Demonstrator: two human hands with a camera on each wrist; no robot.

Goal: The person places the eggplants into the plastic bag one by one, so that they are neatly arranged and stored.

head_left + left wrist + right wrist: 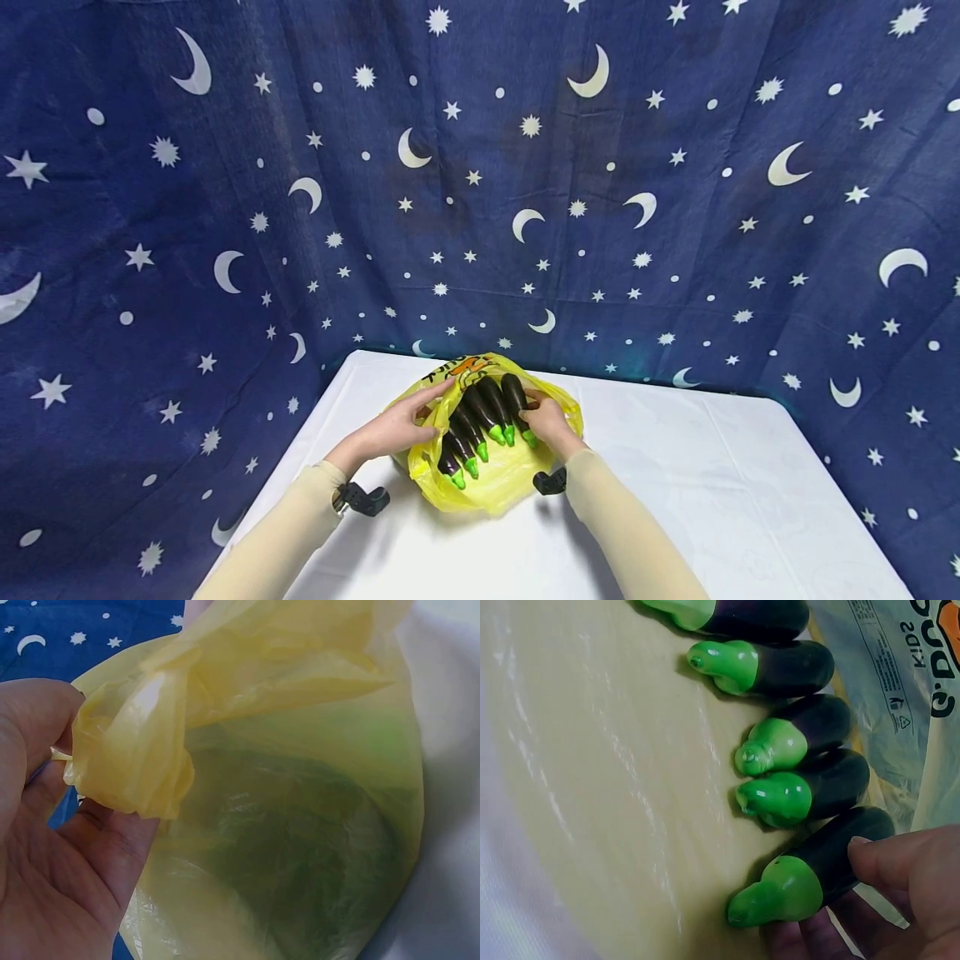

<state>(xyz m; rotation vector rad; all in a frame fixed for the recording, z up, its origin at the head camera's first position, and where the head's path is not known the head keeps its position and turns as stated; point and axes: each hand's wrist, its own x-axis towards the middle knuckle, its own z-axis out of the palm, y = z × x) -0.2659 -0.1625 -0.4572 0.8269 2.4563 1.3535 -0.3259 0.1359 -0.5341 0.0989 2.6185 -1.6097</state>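
A yellow plastic bag (510, 487) lies on its side with its mouth towards me. Inside it several dark purple eggplants (468, 427) lie side by side, their green stem ends facing me. My left hand (393, 427) holds the bunched rim of the bag at its left side; in the left wrist view the yellow film (135, 750) sits between thumb and fingers. At the right end of the row, my right hand (549, 421) grips the rightmost eggplant (847, 844), thumb on top and fingers beneath. The bag's far interior is partly hidden.
The bag stands on a table with a white cloth (675, 475). A dark blue curtain (480, 183) with moons and stars hangs behind the table and at its sides. Black printing and an orange figure (471, 364) mark the bag's upper part.
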